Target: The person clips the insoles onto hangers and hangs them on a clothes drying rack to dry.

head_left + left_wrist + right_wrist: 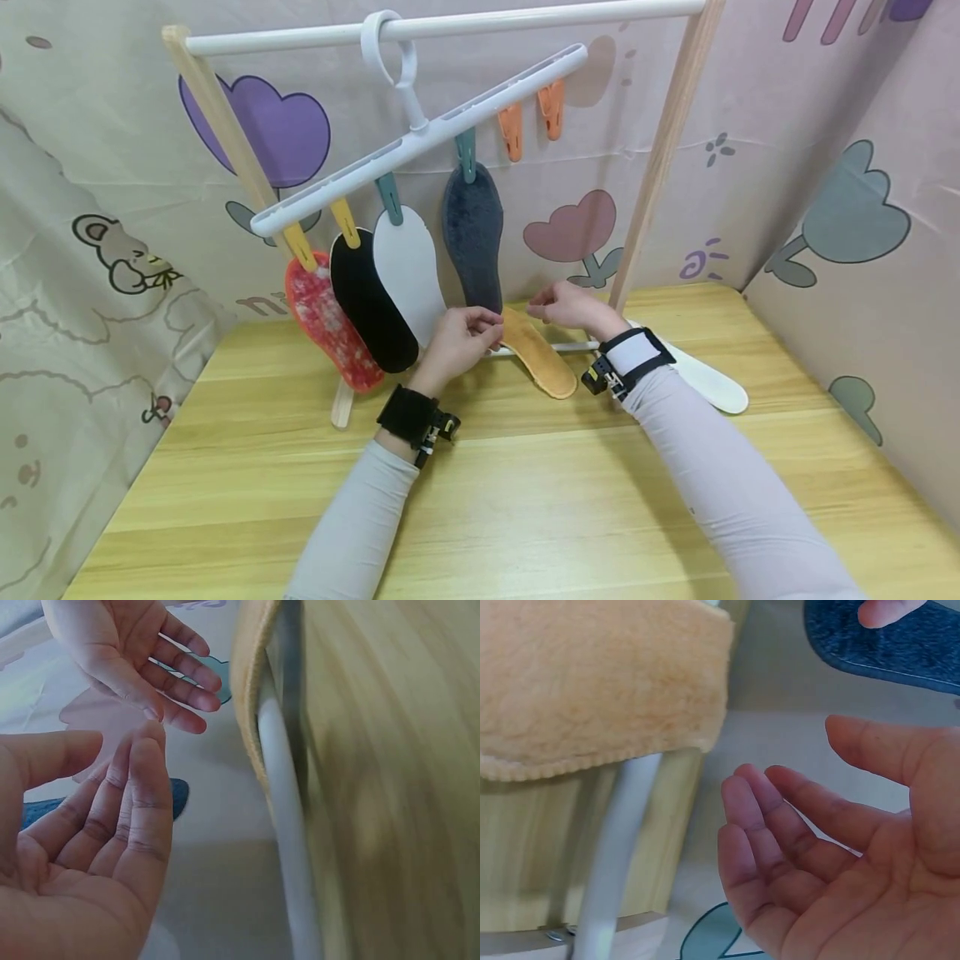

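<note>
The tan insole lies on the table, its long axis slanting away from the rack's lower bar. Its far end sits between both hands, just beside each. Left hand and right hand are loosely open, holding nothing.

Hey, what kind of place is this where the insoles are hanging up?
Probably a staged indoor workspace rather than a real laundry room: a wooden table walled in by cartoon-print curtains, with a small drying rack holding a clip hanger of insoles.

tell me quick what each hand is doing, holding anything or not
Left hand: open, fingers straight, holding nothing.
Right hand: open, relaxed, holding nothing, beside the tan insole.
</note>
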`<state>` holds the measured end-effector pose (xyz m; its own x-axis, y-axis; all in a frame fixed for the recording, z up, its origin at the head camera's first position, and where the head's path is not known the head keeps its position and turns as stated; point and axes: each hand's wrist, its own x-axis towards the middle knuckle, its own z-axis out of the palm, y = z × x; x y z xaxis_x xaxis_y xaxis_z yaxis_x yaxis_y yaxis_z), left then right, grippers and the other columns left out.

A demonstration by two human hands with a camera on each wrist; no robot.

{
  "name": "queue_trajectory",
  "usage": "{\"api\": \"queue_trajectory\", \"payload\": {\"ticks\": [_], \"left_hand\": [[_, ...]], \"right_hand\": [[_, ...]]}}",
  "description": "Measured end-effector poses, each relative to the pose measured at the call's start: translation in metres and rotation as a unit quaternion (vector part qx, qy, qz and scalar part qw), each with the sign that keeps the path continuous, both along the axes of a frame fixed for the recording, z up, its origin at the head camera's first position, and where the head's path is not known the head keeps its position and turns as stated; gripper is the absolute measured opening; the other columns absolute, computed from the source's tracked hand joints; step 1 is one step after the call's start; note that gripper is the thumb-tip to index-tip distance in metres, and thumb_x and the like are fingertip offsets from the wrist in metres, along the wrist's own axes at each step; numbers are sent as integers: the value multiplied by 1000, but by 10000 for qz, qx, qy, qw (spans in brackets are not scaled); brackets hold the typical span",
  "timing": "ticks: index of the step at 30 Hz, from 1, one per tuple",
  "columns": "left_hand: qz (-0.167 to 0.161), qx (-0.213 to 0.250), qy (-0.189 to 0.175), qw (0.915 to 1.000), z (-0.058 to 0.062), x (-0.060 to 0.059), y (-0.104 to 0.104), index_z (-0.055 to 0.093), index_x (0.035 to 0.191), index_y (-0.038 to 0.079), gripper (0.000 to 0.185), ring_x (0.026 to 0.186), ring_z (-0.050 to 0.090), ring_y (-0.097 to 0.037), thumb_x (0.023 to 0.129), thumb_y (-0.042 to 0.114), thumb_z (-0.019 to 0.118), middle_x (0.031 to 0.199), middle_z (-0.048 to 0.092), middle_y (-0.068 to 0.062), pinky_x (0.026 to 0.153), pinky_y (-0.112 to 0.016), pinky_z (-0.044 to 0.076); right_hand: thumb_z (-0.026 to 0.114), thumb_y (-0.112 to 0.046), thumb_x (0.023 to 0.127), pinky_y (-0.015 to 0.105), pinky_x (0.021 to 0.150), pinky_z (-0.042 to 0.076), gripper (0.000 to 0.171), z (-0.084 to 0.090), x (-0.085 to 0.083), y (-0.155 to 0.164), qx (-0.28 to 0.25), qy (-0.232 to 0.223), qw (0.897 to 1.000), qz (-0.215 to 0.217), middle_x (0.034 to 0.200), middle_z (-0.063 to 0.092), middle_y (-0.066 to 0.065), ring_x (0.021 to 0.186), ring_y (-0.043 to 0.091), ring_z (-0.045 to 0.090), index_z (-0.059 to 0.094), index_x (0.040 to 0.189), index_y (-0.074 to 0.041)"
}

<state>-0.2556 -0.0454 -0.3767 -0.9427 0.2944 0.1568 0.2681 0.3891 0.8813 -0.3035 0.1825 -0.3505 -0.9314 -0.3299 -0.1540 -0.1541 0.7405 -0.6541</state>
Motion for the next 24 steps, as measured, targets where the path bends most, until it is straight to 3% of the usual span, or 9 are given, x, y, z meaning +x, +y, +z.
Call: {"api": "queue_trajectory", "payload": {"ticks": [3, 6, 10, 15, 21, 24], "left_hand": [[81, -154, -103, 9998, -4, -1, 1, 76, 116, -5, 21, 83, 78, -30, 103, 9, 70, 93, 79, -15, 64, -19, 55], [101, -372, -110, 9992, -8, -1, 1, 77, 113, -4, 19, 86, 79, -35, 102, 10, 70, 91, 80, -16, 61, -18, 51], [171, -529, -112, 9984, -12, -2, 3, 78, 107, 0, 14, 77, 77, -30, 101, 11, 71, 87, 80, -14, 58, -18, 48], [291, -628, -175, 9974, -16, -2, 4, 79, 102, 1, 12, 63, 62, -9, 101, 11, 73, 81, 78, -11, 56, -18, 44], [408, -481, -481, 9969, -19, 0, 2, 79, 99, -3, 16, 68, 72, -22, 102, 10, 70, 83, 79, -17, 57, -18, 49], [432, -430, -658, 9960, -20, 0, 1, 79, 101, -4, 17, 70, 74, -21, 102, 10, 69, 82, 79, -15, 59, -19, 53]], "right_hand": [[58, -25, 109, 51, 106, 55, 44, -5, -3, 0, 205, 103, 9997, 89, 131, 72, 28, 118, 36, 69, 66, 138, 8], [60, -26, 108, 38, 90, 57, 40, -8, -4, -1, 400, 256, 9988, 122, 121, 77, 24, 103, 27, 70, 72, 131, 6], [62, -24, 107, 25, 73, 48, 36, -12, -4, -1, 340, 164, 9993, 30, 107, 79, 19, 86, 16, 62, 76, 124, 5], [63, -23, 107, 23, 74, 47, 34, -16, -4, -1, 202, -10, 9997, -114, 105, 78, 18, 90, 17, 62, 77, 117, 7], [63, -27, 107, 26, 76, 47, 35, -20, -3, -3, 517, -63, 9985, -164, 95, 77, 10, 89, 17, 62, 78, 113, 3], [62, -30, 107, 27, 77, 47, 35, -22, -4, -3, 702, -25, 9975, -105, 86, 75, 5, 86, 17, 62, 79, 110, 2]]}}
